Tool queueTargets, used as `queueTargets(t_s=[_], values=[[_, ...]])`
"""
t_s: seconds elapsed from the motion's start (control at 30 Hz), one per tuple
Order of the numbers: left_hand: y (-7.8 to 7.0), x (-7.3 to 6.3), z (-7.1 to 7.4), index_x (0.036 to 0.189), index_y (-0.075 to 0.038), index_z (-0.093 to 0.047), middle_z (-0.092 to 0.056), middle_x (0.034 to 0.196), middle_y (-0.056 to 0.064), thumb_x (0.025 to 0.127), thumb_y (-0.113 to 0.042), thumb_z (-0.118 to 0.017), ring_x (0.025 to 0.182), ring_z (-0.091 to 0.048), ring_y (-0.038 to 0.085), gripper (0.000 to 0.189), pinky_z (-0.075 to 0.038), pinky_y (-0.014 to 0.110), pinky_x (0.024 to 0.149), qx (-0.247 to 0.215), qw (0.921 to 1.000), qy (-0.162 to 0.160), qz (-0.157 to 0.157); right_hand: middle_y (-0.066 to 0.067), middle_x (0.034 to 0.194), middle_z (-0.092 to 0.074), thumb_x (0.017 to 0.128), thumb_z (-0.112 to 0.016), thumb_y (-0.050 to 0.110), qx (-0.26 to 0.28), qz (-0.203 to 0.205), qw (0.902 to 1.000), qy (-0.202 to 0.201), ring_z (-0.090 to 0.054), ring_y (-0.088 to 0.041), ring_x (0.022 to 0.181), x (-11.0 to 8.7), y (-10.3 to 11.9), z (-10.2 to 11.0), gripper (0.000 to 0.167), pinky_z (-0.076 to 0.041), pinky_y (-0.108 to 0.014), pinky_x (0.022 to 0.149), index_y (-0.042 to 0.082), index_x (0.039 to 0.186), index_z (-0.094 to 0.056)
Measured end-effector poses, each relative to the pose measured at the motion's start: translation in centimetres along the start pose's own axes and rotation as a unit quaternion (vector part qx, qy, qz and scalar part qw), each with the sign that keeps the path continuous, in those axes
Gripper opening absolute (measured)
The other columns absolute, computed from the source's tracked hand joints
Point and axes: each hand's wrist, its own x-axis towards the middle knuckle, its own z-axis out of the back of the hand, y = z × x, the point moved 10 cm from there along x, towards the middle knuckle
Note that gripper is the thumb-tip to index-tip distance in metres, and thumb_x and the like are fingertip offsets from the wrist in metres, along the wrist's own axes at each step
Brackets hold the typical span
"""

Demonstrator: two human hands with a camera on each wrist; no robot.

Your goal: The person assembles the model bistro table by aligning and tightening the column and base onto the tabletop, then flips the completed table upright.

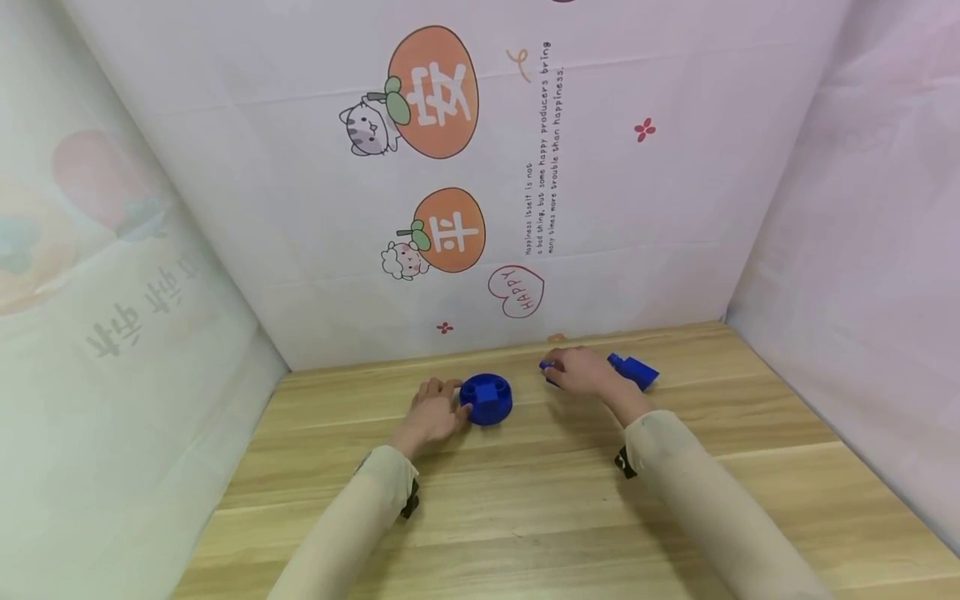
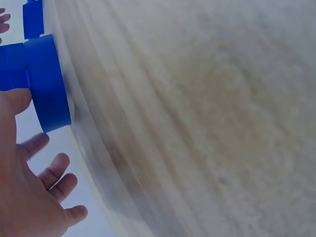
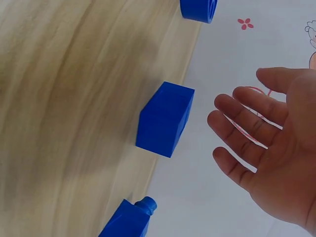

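A round blue plastic base (image 1: 486, 400) with a raised square middle and round holes sits on the wooden table. My left hand (image 1: 437, 412) holds it at its left side. In the left wrist view, the thumb (image 2: 19, 100) lies against the base (image 2: 48, 84) and the index fingertip meets its lower rim, while the other fingers spread loosely. My right hand (image 1: 581, 371) hovers beside a blue angular block (image 3: 165, 120), fingers relaxed and apart from it in the right wrist view. In the head view the hand partly hides that block (image 1: 550, 372).
A second blue block (image 1: 633, 371) with a round knob on one end lies right of my right hand; the right wrist view shows its knob (image 3: 146, 205). A printed white cloth wall (image 1: 600, 208) rises behind the table (image 1: 517, 517), with more cloth at both sides.
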Motion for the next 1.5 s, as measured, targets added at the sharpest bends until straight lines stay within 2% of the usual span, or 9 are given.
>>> queueTargets(t_s=[0.13,0.33,0.53,0.63,0.77,0.9,1.2,1.4,1.5], values=[[0.1,0.0,-0.2,0.155,-0.023,-0.035,-0.043,0.138,0.016,0.104,-0.044,-0.044,0.130,-0.037,0.035,0.055,-0.031,0.053,0.114,0.006,1.0000,0.006,0.001,-0.016,0.122,-0.071,0.101,-0.055,0.023,0.002,-0.014,0.9999,-0.003,-0.067,-0.034,0.111,-0.1,-0.6,-0.1,0.037,-0.053,-0.051,0.095,0.004,0.132,-0.062],[0.2,-0.1,-0.5,0.156,-0.027,-0.031,-0.040,0.145,0.017,0.104,-0.050,-0.043,0.135,-0.034,0.036,0.058,-0.029,0.052,0.116,0.002,0.9999,0.011,-0.001,-0.015,0.118,-0.071,0.101,-0.054,0.022,-0.001,-0.027,0.9996,-0.005,-0.068,-0.032,0.107,-0.3,-1.3,0.2,0.038,-0.055,-0.050,0.091,0.005,0.134,-0.062],[0.3,0.0,-0.2,0.156,-0.025,-0.033,-0.045,0.133,0.016,0.106,-0.036,-0.044,0.121,-0.039,0.033,0.052,-0.033,0.054,0.109,0.005,0.9999,0.005,-0.008,-0.014,0.112,-0.073,0.099,-0.057,0.021,-0.004,-0.021,0.9995,-0.022,-0.069,-0.029,0.101,-0.5,-1.5,0.2,0.036,-0.055,-0.048,0.088,0.004,0.130,-0.064],[0.3,-0.1,-0.2,0.156,-0.025,-0.033,-0.045,0.132,0.015,0.101,-0.036,-0.051,0.121,-0.039,0.033,0.059,-0.032,0.053,0.109,0.000,1.0000,0.007,-0.005,-0.013,0.113,-0.073,0.099,-0.057,0.021,-0.007,-0.023,0.9994,-0.024,-0.068,-0.029,0.103,-0.6,-1.4,0.1,0.035,-0.054,-0.048,0.090,0.005,0.129,-0.064],[-0.2,-0.2,-0.4,0.157,-0.022,-0.031,-0.045,0.139,0.016,0.089,-0.057,-0.062,0.131,-0.037,0.034,0.082,-0.026,0.055,0.117,-0.006,0.9999,0.014,-0.002,-0.013,0.113,-0.073,0.099,-0.058,0.022,-0.009,-0.027,0.9993,-0.026,-0.068,-0.030,0.104,-0.7,-1.1,0.3,0.035,-0.054,-0.049,0.090,0.006,0.129,-0.065],[-0.6,-0.2,-0.8,0.157,-0.021,-0.028,-0.041,0.146,0.018,0.082,-0.079,-0.056,0.138,-0.033,0.036,0.099,-0.021,0.056,0.121,0.003,0.9998,0.015,0.012,-0.013,0.111,-0.073,0.099,-0.058,0.021,-0.004,-0.024,0.9992,-0.031,-0.069,-0.030,0.103,-0.7,-0.7,0.4,0.034,-0.055,-0.050,0.088,0.006,0.128,-0.065],[-0.4,-0.3,-1.7,0.161,-0.022,-0.016,-0.030,0.155,0.021,0.092,-0.074,-0.042,0.148,-0.021,0.040,0.091,-0.014,0.057,0.124,0.022,0.9983,0.037,0.038,-0.011,0.112,-0.073,0.098,-0.059,0.025,-0.022,-0.037,0.9988,-0.023,-0.068,-0.029,0.104,-1.0,-1.0,-0.4,0.037,-0.054,-0.050,0.089,0.007,0.130,-0.064],[0.0,-0.3,-2.1,0.160,-0.017,-0.017,-0.029,0.156,0.023,0.090,-0.078,-0.042,0.149,-0.019,0.042,0.096,-0.015,0.058,0.123,0.010,0.9984,0.031,0.045,-0.012,0.110,-0.074,0.098,-0.060,0.024,-0.013,-0.034,0.9989,-0.029,-0.069,-0.028,0.101,-1.0,-1.0,-0.2,0.036,-0.055,-0.048,0.088,0.007,0.129,-0.065],[0.0,-0.2,-1.7,0.161,-0.016,-0.018,-0.029,0.155,0.024,0.092,-0.072,-0.044,0.149,-0.018,0.043,0.092,-0.017,0.058,0.122,-0.005,0.9985,0.031,0.045,-0.012,0.110,-0.074,0.098,-0.060,0.024,-0.017,-0.032,0.9989,-0.028,-0.069,-0.028,0.101,-1.0,-1.0,-0.1,0.036,-0.055,-0.048,0.088,0.006,0.129,-0.065]])
